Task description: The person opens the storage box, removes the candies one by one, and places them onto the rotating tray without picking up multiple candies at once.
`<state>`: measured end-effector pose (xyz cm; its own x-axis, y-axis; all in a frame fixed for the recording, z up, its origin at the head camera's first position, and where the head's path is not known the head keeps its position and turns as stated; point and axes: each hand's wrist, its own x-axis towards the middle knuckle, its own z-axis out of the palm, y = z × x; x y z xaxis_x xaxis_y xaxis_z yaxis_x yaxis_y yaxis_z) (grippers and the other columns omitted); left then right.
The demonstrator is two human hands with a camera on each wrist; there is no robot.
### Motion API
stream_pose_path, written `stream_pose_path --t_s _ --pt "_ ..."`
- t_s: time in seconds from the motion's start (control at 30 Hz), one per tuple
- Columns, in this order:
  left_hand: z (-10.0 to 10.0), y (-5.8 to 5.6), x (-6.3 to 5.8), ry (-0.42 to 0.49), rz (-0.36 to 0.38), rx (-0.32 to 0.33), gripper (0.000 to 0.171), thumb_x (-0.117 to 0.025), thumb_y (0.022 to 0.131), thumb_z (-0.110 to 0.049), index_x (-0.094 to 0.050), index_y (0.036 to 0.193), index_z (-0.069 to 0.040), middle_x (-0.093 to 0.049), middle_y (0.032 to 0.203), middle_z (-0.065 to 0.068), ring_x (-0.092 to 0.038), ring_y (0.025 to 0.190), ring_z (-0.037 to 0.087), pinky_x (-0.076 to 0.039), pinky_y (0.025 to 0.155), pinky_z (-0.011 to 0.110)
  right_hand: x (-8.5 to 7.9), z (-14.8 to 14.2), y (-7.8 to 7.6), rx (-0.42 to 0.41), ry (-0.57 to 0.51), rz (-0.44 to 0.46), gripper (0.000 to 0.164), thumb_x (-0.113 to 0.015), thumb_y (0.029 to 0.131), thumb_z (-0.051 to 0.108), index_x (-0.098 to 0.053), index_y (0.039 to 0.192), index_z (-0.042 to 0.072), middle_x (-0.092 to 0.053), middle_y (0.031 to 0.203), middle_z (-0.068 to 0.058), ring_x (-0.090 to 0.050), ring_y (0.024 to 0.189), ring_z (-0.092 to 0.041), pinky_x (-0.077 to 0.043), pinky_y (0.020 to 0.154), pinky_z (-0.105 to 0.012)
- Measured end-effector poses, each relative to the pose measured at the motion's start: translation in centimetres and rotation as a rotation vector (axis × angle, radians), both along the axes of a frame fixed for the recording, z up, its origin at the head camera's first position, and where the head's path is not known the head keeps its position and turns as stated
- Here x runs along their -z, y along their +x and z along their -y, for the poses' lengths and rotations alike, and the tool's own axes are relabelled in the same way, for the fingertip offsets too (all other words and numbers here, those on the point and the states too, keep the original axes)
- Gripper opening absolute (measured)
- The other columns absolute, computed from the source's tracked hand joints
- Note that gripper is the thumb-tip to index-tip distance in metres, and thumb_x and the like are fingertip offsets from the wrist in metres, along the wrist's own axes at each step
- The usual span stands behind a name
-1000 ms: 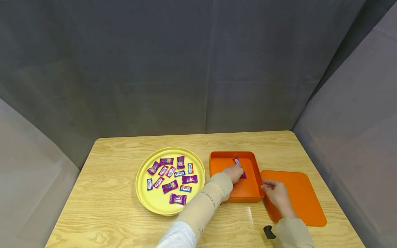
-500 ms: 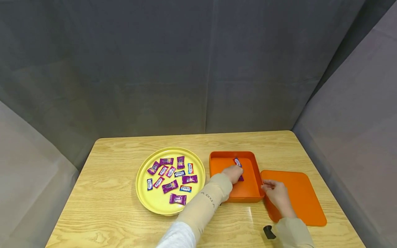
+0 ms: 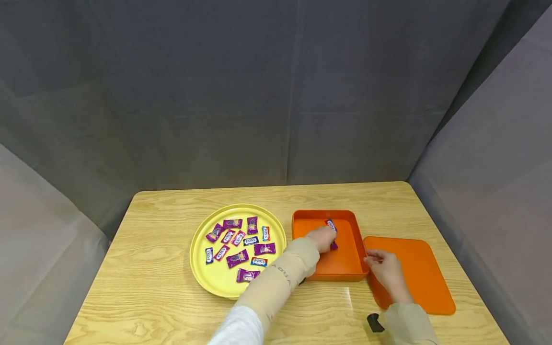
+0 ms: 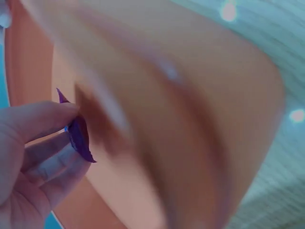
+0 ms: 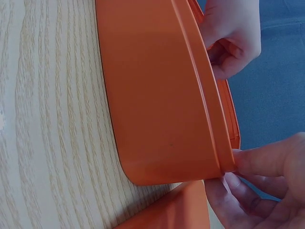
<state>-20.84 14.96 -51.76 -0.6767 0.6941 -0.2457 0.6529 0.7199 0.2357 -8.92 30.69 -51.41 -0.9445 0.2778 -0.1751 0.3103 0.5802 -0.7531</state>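
In the head view my left hand (image 3: 321, 238) reaches into the orange box (image 3: 340, 277). Thumb and fingers pinch a purple-wrapped candy (image 4: 78, 136) just over the box floor, as the left wrist view shows. Another candy, small with a blue and white wrapper (image 3: 330, 224), lies in the box beyond those fingers. Along the box's right side, my right hand (image 3: 385, 272) grips the rim near a corner, thumb (image 5: 262, 160) on one face and fingertips on the other. Part of the held candy is hidden by the hand in the head view.
A round yellow tray (image 3: 196, 275) with several wrapped candies stands left of the box, the left forearm crossing its near right edge. To the right lies a flat orange lid (image 3: 424, 275), partly under the right hand. Grey cloth (image 3: 215, 96) hangs behind the wooden table (image 3: 151, 268).
My left hand has shifted slightly left inside the box with the purple candy. The right hand keeps its hold on the rim. The candies on the tray look the same.
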Motion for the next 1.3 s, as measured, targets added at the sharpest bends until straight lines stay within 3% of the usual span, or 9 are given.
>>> stream_pose_path --t_s 0.2,0.43,0.6,0.9,1.07,1.3 --pt "0.5 -0.3 -0.8 0.024 -0.059 0.065 0.005 -0.063 0.086 -0.014 -0.061 0.082 -0.014 -0.05 0.073 -0.004 -0.044 0.062 0.008 -0.037 0.051 0.016 0.1 0.0 0.1 0.002 0.014 -0.011 0.03 -0.056 0.086 0.002 -0.057 0.112 -0.013 -0.063 0.096 -0.024 -0.06 0.082 -0.026 -0.049 0.062 -0.022" --pt "1.0 -0.6 -2.3 0.057 -0.046 0.092 0.006 -0.065 0.084 -0.012 -0.066 0.089 -0.014 -0.056 0.08 -0.004 -0.047 0.065 0.007 -0.039 0.054 0.014 0.1 0.0 0.1 0.001 0.024 -0.013 0.03 -0.056 0.086 0.002 -0.057 0.111 -0.013 -0.063 0.095 -0.024 -0.059 0.081 -0.026 -0.049 0.061 -0.022" --pt "1.6 -0.7 -3.1 0.092 -0.078 0.137 0.009 -0.066 0.083 -0.013 -0.068 0.092 -0.013 -0.061 0.086 -0.005 -0.048 0.069 0.005 -0.039 0.059 0.012 0.2 -0.1 0.0 0.002 0.035 -0.025 0.029 -0.057 0.085 0.002 -0.058 0.11 -0.014 -0.063 0.094 -0.024 -0.059 0.08 -0.026 -0.048 0.06 -0.02" --pt "3.6 -0.8 -4.3 0.148 -0.147 0.198 0.01 -0.064 0.086 -0.019 -0.068 0.083 -0.01 -0.055 0.076 -0.004 -0.044 0.068 0.006 -0.036 0.059 0.013 0.3 -0.1 0.0 0.006 0.031 -0.022 0.029 -0.057 0.085 0.003 -0.058 0.11 -0.013 -0.064 0.093 -0.022 -0.059 0.079 -0.024 -0.047 0.059 -0.019" --pt "5.5 -0.6 -5.1 0.165 -0.157 0.178 0.005 -0.063 0.085 -0.015 -0.063 0.081 -0.012 -0.05 0.074 -0.004 -0.042 0.065 0.007 -0.033 0.055 0.015 0.1 -0.1 -0.1 0.001 0.018 -0.019 0.029 -0.057 0.086 0.002 -0.057 0.11 -0.014 -0.063 0.093 -0.023 -0.059 0.079 -0.024 -0.047 0.059 -0.019" --pt "8.6 -0.8 -6.0 0.217 -0.154 0.156 0.007 -0.061 0.082 -0.003 -0.067 0.084 -0.006 -0.052 0.074 -0.001 -0.041 0.065 0.009 -0.034 0.055 0.015 0.1 -0.1 -0.1 0.002 0.027 -0.011 0.029 -0.057 0.086 0.002 -0.058 0.11 -0.013 -0.063 0.095 -0.024 -0.059 0.081 -0.026 -0.049 0.06 -0.02"
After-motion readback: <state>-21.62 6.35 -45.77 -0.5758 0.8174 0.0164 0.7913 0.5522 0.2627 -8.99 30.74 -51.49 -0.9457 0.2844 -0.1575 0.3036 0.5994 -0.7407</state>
